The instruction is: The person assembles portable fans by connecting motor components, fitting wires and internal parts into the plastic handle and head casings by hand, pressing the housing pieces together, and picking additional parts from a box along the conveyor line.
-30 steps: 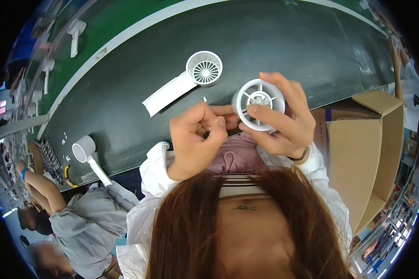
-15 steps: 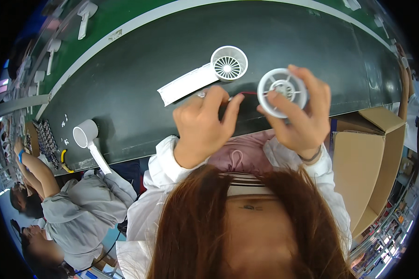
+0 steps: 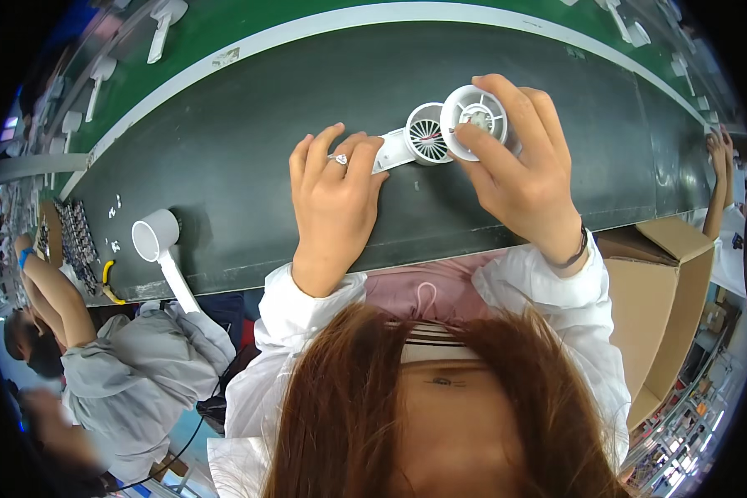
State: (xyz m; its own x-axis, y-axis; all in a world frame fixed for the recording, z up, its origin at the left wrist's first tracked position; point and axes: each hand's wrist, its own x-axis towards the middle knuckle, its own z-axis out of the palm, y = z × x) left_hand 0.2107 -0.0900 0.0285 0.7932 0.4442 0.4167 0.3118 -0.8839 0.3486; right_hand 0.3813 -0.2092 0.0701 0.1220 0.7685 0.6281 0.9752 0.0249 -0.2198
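Observation:
My right hand (image 3: 523, 158) grips a round white spoked fan part (image 3: 478, 109), thumb across its face and fingers round its rim. It is held tilted beside the cup-shaped end of a white handheld fan housing (image 3: 427, 137), overlapping its right edge in view. Inside the cup a grille of radiating slats shows, with a bit of red wire over it. My left hand (image 3: 336, 199) is closed over the housing's handle, its fingers hiding much of it; a ring sits on one finger. Whether the fan part touches the cup, I cannot tell.
Another white housing (image 3: 156, 236) stands at the table's left, near a yellow-handled tool (image 3: 109, 280) and small white bits (image 3: 114, 207). Beyond the dark table (image 3: 290, 75), a green belt (image 3: 249, 21) carries white housings. An open cardboard box (image 3: 639, 307) is at right. Co-workers (image 3: 141, 357) sit at left and right.
My left hand has let go of the red wire and taken the housing's handle. The housing has shifted right and turned slightly. My right hand has raised the fan part up to the cup.

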